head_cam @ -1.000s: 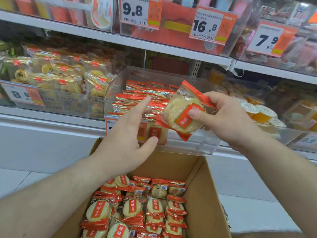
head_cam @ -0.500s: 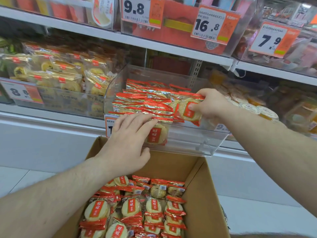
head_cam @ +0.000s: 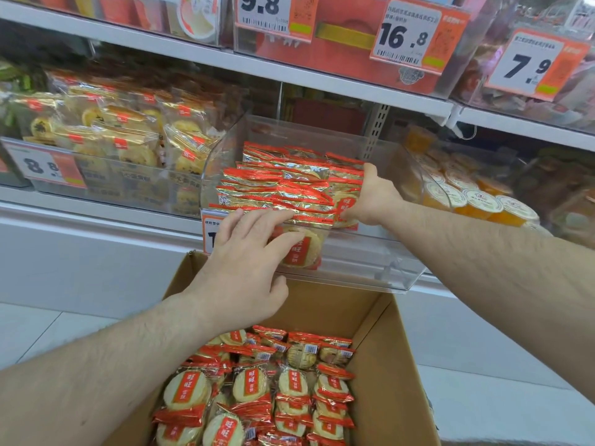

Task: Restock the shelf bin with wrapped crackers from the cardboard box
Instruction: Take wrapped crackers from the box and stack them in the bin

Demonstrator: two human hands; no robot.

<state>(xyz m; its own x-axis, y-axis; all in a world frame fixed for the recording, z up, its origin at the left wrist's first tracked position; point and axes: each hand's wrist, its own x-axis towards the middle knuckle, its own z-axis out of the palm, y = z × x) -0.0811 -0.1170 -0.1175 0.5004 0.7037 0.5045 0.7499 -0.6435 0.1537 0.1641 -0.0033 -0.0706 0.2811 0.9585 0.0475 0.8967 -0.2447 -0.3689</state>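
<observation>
Cardboard box [head_cam: 383,365]: sits open right under you, its bottom cut off by the frame edge, so you can't see how deep the load goes.
Crackers in the box [head_cam: 257,391]: round, pale, in clear wrap with red ends and a red label; your left forearm covers the left corner of the load.
Shelf bin [head_cam: 370,268]: clear plastic, tilted towards you on the middle shelf, directly above the box's far edge.
Crackers in the bin [head_cam: 283,181]: stacked on edge in rows, foil and red edges facing you; the back of the bin is too glary to count.
Left hand [head_cam: 244,268]: your fingers lie fairly straight across the bin's front lip, tips on the front row of packs; nothing is gripped.
Cracker behind the front wall [head_cam: 301,247]: one pack shows face-on through the plastic, half covered by your left fingers.
Right hand [head_cam: 373,197]: reached into the bin at the right end of the rows, thumb up; your fingertips are buried among the packs, so I cannot tell whether you're holding one or just pressing.
Bin's price tag [head_cam: 212,233]: mostly hidden behind your left hand, number unreadable.
Neighbouring bins: yellow-wrapped pastries [head_cam: 128,133] to the left, orange jelly cups [head_cam: 476,197] to the right, both blurred.
Upper price tags [head_cam: 405,37]: the left one cut off at the top.
</observation>
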